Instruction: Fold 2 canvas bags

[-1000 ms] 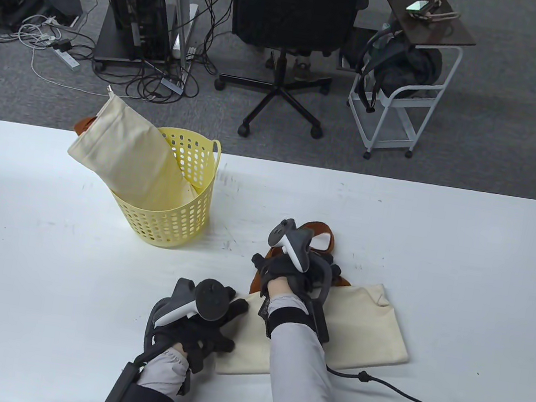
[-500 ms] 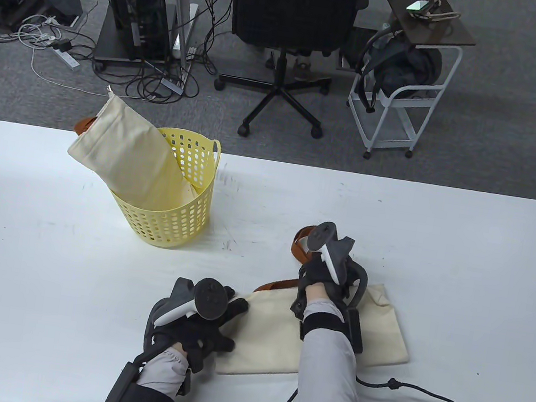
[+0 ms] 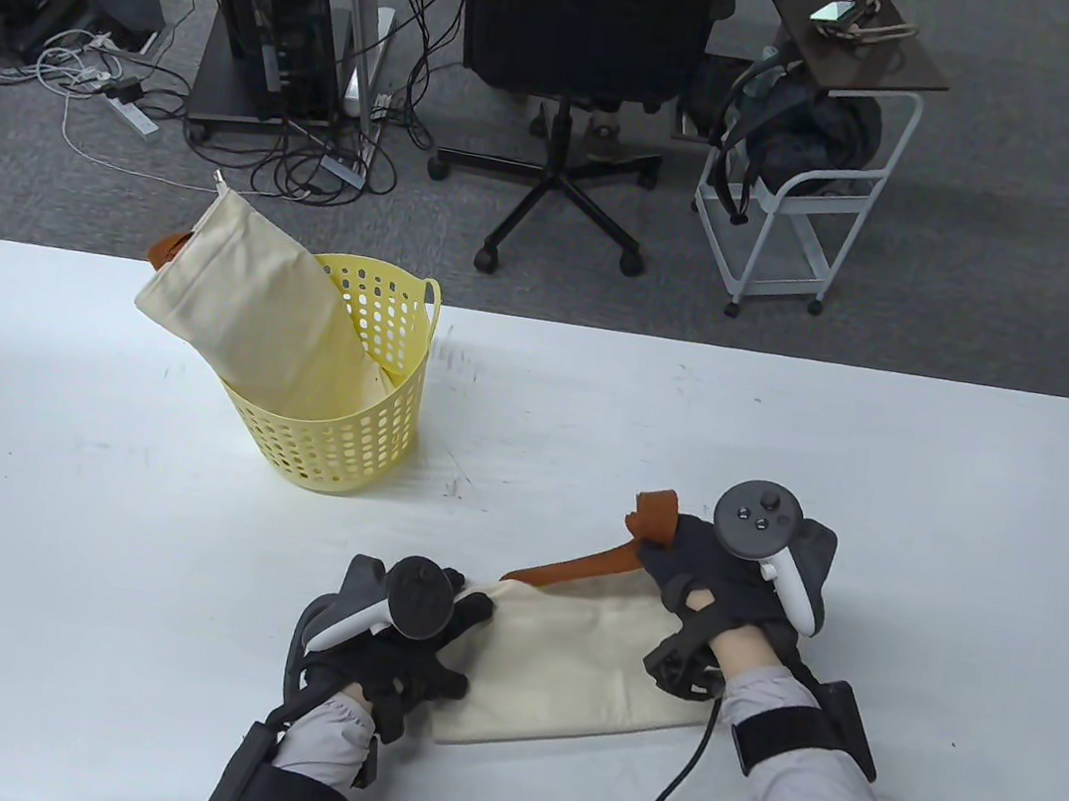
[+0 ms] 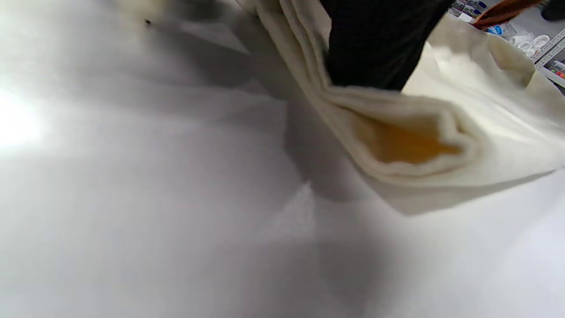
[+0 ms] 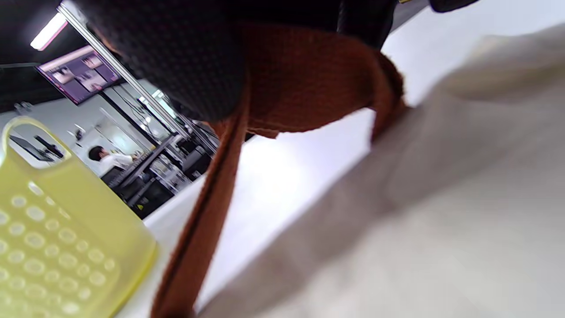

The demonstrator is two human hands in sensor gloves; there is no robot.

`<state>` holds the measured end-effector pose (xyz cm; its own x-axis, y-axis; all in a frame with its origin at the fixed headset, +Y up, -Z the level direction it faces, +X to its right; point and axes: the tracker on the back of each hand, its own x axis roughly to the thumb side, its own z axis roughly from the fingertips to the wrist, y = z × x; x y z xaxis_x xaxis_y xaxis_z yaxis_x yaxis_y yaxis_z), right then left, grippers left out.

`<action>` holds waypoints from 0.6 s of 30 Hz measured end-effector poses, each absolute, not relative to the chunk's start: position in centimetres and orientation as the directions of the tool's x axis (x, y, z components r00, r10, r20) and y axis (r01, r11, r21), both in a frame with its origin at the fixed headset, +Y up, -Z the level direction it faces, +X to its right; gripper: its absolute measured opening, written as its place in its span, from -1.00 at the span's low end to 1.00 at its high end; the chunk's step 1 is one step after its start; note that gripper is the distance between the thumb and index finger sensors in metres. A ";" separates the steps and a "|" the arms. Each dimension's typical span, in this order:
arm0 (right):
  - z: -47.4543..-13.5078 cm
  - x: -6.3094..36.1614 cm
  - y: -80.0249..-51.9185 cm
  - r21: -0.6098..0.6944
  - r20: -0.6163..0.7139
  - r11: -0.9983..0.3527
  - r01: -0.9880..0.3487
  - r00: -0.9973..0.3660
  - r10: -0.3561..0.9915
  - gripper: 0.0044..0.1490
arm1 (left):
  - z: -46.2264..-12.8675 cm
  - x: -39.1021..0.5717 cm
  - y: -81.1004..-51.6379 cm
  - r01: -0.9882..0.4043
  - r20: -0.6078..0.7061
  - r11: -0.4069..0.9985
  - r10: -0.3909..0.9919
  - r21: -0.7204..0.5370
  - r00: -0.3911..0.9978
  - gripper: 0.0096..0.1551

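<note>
Overhead table view – close wrist views

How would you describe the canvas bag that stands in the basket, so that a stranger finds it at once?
On the white table, look to the far left for the yellow basket. A cream canvas bag sticks out of it, leaning left. Unlike the flat bag under the hands, nobody touches it.

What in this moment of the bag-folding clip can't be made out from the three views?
- Table view: the right end of the canvas bag lies under the right hand.
- Table view: the left hand and its tracker cover the bag's left edge.
- Table view: how the second bag sits in the yellow basket is hidden by the basket wall.
- Right wrist view: the brown strap runs under the glove, blurred.
</note>
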<state>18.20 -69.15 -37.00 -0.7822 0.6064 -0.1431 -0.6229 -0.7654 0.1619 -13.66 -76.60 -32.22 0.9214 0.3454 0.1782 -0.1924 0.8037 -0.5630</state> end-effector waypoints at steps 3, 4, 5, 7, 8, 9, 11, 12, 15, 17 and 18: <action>-35.2 19.4 -71.1 0.173 -0.182 -0.768 -0.616 -0.787 0.590 -0.47 | -32.2 -13.6 -76.6 -0.184 0.183 0.802 0.341 -0.568 0.922 -0.03; -34.7 19.7 -71.7 0.178 -0.192 -0.765 -0.619 -0.785 0.590 -0.47 | -32.2 -13.6 -76.7 -0.182 0.184 0.802 0.340 -0.569 0.922 -0.03; -34.2 19.9 -72.4 0.183 -0.198 -0.759 -0.624 -0.780 0.594 -0.47 | -32.2 -13.6 -76.7 -0.175 0.188 0.802 0.336 -0.570 0.923 -0.03; -33.4 20.1 -73.6 0.197 -0.204 -0.744 -0.638 -0.769 0.606 -0.47 | -32.1 -13.5 -76.8 -0.163 0.194 0.807 0.324 -0.567 0.926 -0.02; -33.1 20.2 -74.2 0.201 -0.207 -0.740 -0.642 -0.766 0.609 -0.47 | -32.0 -13.4 -76.9 -0.153 0.199 0.814 0.311 -0.560 0.929 0.02; -32.7 20.2 -74.7 0.205 -0.202 -0.745 -0.634 -0.772 0.602 -0.47 | -31.9 -13.2 -76.9 -0.134 0.206 0.822 0.291 -0.554 0.934 0.04; -32.1 20.2 -75.5 0.224 -0.195 -0.759 -0.611 -0.792 0.579 -0.47 | -31.9 -13.1 -76.8 -0.107 0.217 0.835 0.260 -0.539 0.941 0.03; -31.8 20.3 -75.7 0.240 -0.203 -0.761 -0.603 -0.798 0.568 -0.47 | -31.9 -13.1 -76.8 -0.113 0.215 0.835 0.266 -0.539 0.940 0.02; -31.2 20.4 -76.6 0.301 -0.211 -0.750 -0.589 -0.808 0.550 -0.46 | -31.9 -13.1 -76.8 -0.138 0.205 0.829 0.290 -0.542 0.935 -0.02; -31.0 20.5 -76.7 0.304 -0.209 -0.745 -0.595 -0.804 0.557 -0.45 | -31.8 -13.0 -76.8 -0.159 0.192 0.833 0.301 -0.531 0.934 -0.05; -31.0 20.5 -76.8 0.306 -0.208 -0.745 -0.593 -0.805 0.556 -0.45 | -31.7 -12.8 -76.7 -0.160 0.189 0.848 0.289 -0.505 0.938 -0.07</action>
